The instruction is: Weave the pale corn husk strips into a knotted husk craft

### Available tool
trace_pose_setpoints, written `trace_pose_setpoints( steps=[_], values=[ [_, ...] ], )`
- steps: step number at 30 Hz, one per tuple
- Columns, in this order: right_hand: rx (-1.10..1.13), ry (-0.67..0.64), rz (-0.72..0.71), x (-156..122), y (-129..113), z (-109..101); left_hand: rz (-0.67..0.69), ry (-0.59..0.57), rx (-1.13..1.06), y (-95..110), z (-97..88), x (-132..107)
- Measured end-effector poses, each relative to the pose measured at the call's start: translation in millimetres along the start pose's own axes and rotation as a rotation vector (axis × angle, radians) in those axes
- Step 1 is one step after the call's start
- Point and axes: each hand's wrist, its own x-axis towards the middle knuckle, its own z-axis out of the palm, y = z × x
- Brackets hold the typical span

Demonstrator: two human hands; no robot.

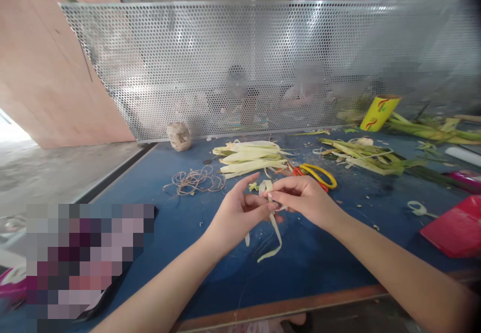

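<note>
Above the middle of the blue table, my left hand [240, 213] and my right hand [306, 200] meet at the fingertips. Both pinch a narrow, pale strip of corn husk [277, 240], which loops up between the fingers and dangles below them with a curled end. Part of the strip is hidden by the fingers. Just beyond the hands lies a pile of pale green corn husks [255, 157]. Beside it, close to my right hand, rest scissors with yellow handles [321, 173]; red handles [296, 171] show next to them.
Tangled twine [195, 180] lies left of the husks, near a rough pale block [179, 136]. Greener husks [368, 155] and a yellow tube [381, 112] are at right, with a red object [454, 228] nearer. A perforated metal screen [210, 72] spans the back; people sit behind it.
</note>
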Motion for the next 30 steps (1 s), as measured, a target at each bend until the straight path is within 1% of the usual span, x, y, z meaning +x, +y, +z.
trace_pose_setpoints(
  steps=[4, 8, 9, 15, 19, 21, 22, 23, 26, 27, 28, 30],
  values=[
    [-0.032, -0.03, 0.03, -0.5, -4.7, -5.3, 0.011, 0.012, -0.087, 1.7, -2.9, 1.5],
    [-0.129, -0.148, 0.003, -4.5, -13.1, -8.9, 0.031, 0.034, -0.064, 1.6, -5.0, 2.6],
    [-0.132, -0.16, -0.009, -5.5, -15.0, -9.3, 0.029, 0.034, -0.052, 1.7, -4.6, 2.3],
    [-0.101, -0.145, -0.048, -7.0, -20.8, -13.4, 0.0, 0.039, -0.051, 5.0, -1.9, -2.4],
    [-0.115, -0.147, -0.087, -6.3, -15.7, -18.4, -0.014, 0.009, -0.037, 8.7, -2.9, -3.0],
    [-0.16, -0.154, -0.122, -5.5, -11.5, -19.7, -0.021, 0.006, -0.048, 10.5, -3.3, -2.3],
    [-0.211, -0.136, -0.15, -4.8, -9.4, -19.8, -0.021, 0.017, -0.064, 11.4, -3.3, -1.8],
    [-0.291, -0.087, -0.199, -4.0, -7.7, -19.4, -0.019, 0.038, -0.089, 12.2, -3.3, -1.2],
    [-0.626, 0.154, -0.418, -1.5, -4.3, -16.4, -0.021, 0.123, -0.207, 14.3, -3.4, 0.5],
    [-0.707, 0.198, -0.475, -1.1, -3.8, -14.9, -0.022, 0.142, -0.242, 14.7, -3.6, 1.0],
    [-0.76, 0.223, -0.513, -1.0, -3.5, -13.2, -0.018, 0.154, -0.266, 14.8, -4.0, 1.4],
    [-0.801, 0.23, -0.532, -1.9, -3.3, -9.0, 0.009, 0.154, -0.273, 13.7, -5.3, 2.2]
  ],
)
